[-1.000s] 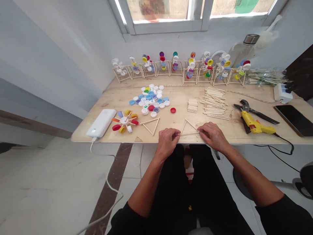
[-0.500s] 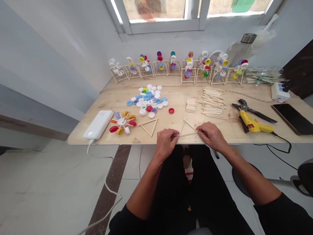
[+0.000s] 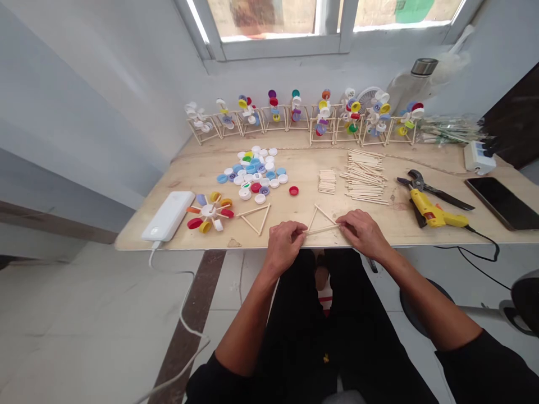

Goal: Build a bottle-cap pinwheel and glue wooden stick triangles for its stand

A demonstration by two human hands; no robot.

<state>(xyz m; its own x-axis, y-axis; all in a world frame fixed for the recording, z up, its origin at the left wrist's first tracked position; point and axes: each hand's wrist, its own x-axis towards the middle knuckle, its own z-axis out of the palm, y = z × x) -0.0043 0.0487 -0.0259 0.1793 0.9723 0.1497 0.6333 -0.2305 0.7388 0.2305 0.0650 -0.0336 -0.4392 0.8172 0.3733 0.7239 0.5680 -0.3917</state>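
A triangle of thin wooden sticks [image 3: 323, 229] lies near the table's front edge, its tip pointing away from me. My left hand [image 3: 285, 241] pinches its left corner, and my right hand [image 3: 362, 233] pinches the right one; the fingertips cover both corners. To the left lies a second stick triangle [image 3: 264, 219]. Beside that is a wheel [image 3: 209, 211] of sticks with coloured bottle caps round a white cap hub. A single red bottle cap [image 3: 293, 191] sits beyond my left hand. Short sticks [image 3: 327, 181] and longer sticks [image 3: 365, 177] lie in bundles farther back.
Bottle caps [image 3: 256, 174] are heaped mid-table. Stick frames with cap wheels [image 3: 322, 120] line the wall. At right lie a yellow glue gun [image 3: 435, 213], pruning shears [image 3: 438, 193], a phone [image 3: 505, 202] and a power adapter [image 3: 479, 158]. A white power bank [image 3: 168, 216] is at left.
Both hands stay at the triangle's corners with no clear movement. The whole view has shifted very slightly.
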